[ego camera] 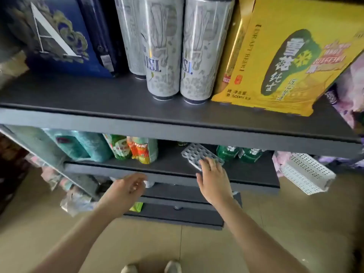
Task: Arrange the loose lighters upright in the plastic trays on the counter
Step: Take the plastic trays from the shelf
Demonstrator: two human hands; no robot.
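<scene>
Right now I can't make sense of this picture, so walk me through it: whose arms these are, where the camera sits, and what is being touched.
The single picture comes from a camera worn on a person's head, looking down at their own bare arms. They face a dark grey shelf unit. The right hand rests its fingers on a grey plastic tray with rows of holes lying tilted on the lower shelf. The left hand hangs loosely, holding nothing. Tall silver cans and a yellow beer carton stand above. No lighters show.
</scene>
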